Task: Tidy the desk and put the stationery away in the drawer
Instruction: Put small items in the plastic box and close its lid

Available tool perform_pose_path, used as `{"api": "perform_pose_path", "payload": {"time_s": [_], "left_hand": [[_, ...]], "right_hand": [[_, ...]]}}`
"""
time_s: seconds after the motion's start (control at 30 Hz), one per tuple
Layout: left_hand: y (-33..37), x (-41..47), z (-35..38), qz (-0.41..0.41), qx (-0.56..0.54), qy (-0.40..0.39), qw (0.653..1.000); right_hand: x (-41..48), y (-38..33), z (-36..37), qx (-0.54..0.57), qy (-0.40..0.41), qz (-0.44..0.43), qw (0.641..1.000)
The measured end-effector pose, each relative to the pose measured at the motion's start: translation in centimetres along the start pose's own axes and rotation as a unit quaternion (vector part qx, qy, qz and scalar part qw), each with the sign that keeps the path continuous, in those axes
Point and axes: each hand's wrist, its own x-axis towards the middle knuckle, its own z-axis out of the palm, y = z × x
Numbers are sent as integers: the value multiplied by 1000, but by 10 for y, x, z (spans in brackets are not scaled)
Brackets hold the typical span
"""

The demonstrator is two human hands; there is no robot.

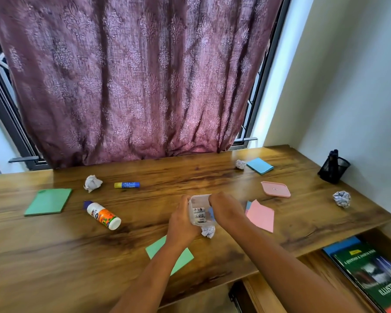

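Observation:
A small clear plastic box (199,207) with a few small labelled items inside sits at the middle of the wooden desk (190,172). My left hand (181,222) grips its left side and my right hand (224,207) grips its right side. Its pink lid (275,189) lies apart to the right. A glue stick (127,185), a white glue bottle (103,215) lying on its side, a green pad (48,201), a blue pad (259,165), pink and blue notes (261,216) and a green sheet (181,258) are spread over the desk.
Crumpled paper balls lie at the back left (92,183), back right (240,164), far right (342,199) and under the box (208,231). A black mesh pen holder (333,168) stands by the right wall. Books (370,272) rest on a lower shelf at right.

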Motion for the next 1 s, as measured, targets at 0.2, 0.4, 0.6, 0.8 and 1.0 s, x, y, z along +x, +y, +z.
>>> {"api": "perform_pose_path", "payload": {"time_s": [0.2,0.4,0.6,0.8,1.0], "left_hand": [[-1,5,2,-15,-21,-16,1000],[-2,19,5,-12,-32,-23,999],[-6,42,12,-24,-28,-38,999],[-7,72,26,-8,-65,-44,997],[-11,107,50,8,-60,-66,996]], "right_hand": [[3,0,-2,-113,26,-14,993],[14,6,-10,-126,49,3,991],[39,28,-9,-2,76,28,997],[68,62,-13,134,133,67,980],[101,138,-5,226,156,200,940]]}}
